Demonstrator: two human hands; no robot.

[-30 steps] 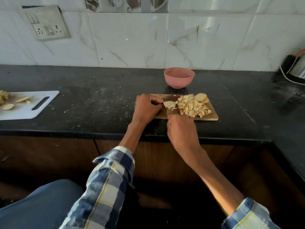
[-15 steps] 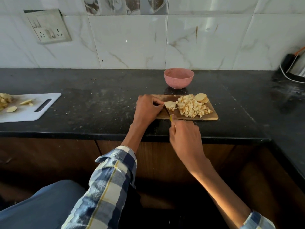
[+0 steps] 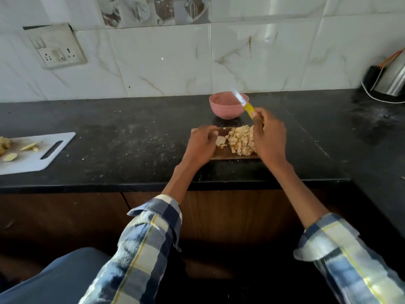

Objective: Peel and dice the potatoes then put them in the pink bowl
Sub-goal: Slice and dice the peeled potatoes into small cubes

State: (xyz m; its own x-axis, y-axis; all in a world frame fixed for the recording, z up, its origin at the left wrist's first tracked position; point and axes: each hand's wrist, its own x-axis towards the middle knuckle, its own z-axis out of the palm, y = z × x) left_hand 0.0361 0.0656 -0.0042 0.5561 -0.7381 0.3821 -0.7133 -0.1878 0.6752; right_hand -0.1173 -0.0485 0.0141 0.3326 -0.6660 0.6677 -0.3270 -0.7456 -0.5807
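The small brown wooden cutting board [image 3: 225, 152] lies close to the front edge of the black stone counter [image 3: 131, 139], with bare counter to its left and right and the round pink bowl [image 3: 228, 105] just behind it. On the board sits a heap of pale diced potato [image 3: 240, 140] with one uncut piece [image 3: 220, 141] at its left. The left hand [image 3: 200, 145] rests with curled fingers on the board's left end, touching that piece, while the right hand [image 3: 270, 137], raised over the heap's right side, grips a yellow-handled knife [image 3: 244, 102] pointing up toward the bowl.

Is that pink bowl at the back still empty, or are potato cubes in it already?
Empty, as far as its visible inside shows: the round pink bowl holds no cubes; the diced potato pile lies on the wooden cutting board.
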